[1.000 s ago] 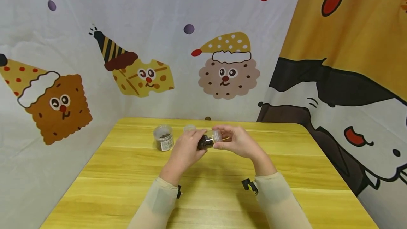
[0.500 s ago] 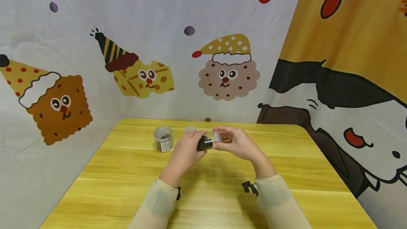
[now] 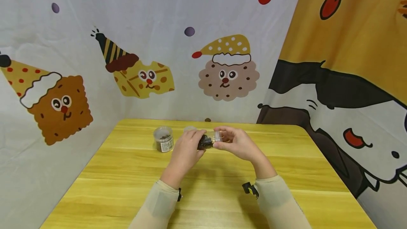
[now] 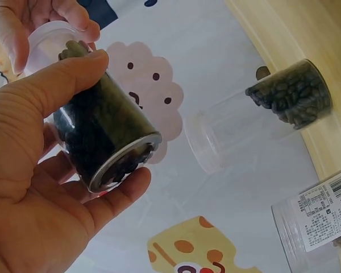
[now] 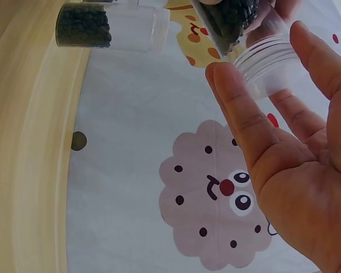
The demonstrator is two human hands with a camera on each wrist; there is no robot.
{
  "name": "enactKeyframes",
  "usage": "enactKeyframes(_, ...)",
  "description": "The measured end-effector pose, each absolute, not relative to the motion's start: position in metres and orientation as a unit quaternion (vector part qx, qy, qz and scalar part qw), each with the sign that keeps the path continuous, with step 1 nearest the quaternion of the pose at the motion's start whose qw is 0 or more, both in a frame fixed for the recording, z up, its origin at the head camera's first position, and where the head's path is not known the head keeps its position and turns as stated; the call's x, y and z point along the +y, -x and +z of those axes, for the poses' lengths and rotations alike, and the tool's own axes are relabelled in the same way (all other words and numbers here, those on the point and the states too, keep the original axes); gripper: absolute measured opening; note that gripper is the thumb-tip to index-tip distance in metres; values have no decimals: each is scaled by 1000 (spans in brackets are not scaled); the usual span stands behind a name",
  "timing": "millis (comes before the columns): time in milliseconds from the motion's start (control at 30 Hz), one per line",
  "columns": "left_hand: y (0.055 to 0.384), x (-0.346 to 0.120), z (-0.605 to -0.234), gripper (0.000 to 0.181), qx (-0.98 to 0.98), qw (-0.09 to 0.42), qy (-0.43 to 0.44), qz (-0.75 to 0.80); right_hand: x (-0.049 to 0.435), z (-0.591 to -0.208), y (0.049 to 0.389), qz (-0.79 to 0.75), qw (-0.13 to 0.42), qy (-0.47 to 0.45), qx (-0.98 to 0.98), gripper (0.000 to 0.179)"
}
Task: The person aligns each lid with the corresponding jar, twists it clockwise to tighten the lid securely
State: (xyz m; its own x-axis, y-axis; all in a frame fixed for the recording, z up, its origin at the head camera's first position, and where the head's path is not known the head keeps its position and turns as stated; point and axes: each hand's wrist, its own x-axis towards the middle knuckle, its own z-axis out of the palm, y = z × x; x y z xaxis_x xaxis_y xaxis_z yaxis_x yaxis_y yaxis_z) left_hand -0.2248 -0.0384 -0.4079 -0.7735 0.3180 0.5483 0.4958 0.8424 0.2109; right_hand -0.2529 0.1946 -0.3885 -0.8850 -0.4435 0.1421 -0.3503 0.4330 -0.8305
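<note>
My left hand [image 3: 186,151] grips a clear cylindrical jar [image 4: 105,128] tipped onto its side above the table. Dark, bean-like pieces fill much of it. The left thumb lies over the jar's side while the fingers curl beneath, near its base. On the right, my right hand [image 3: 238,143] holds the jar's open-looking end, with thumb and fingers around a clear, ridged rim [image 5: 267,60]. In the right wrist view the index fingertip is right at that rim. The left hand hides part of the jar in the head view.
A clear jar with a white printed label [image 3: 163,140] and dark contents stands to the left on the wooden table [image 3: 206,193]. Behind the left hand stands another clear jar [image 5: 133,28], partly filled with dark pieces. A cartoon-printed cloth [image 3: 159,109] hangs behind the table.
The dark pieces in the held jar have shifted slightly and reach a little nearer the ridged end. Both hands stay in nearly the same place.
</note>
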Motion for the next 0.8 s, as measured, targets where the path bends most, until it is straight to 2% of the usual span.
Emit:
enactKeyframes(500, 222, -34, -407, 66, -932, 258, 197, -162, 193, -390, 253, -486, 49, 227, 842, 56)
enactKeyframes(567, 222, -34, -408, 66, -932, 258, 196, -164, 193, -390, 252, -482, 52, 231, 844, 60)
enactKeyframes(700, 220, -34, -407, 65, -931, 258, 195, -171, 193, -390, 250, -459, 57, 243, 852, 80)
enactKeyframes(800, 219, -34, -407, 67, -934, 248, 190, -176, 195, -389, 248, -444, 41, 256, 858, 93)
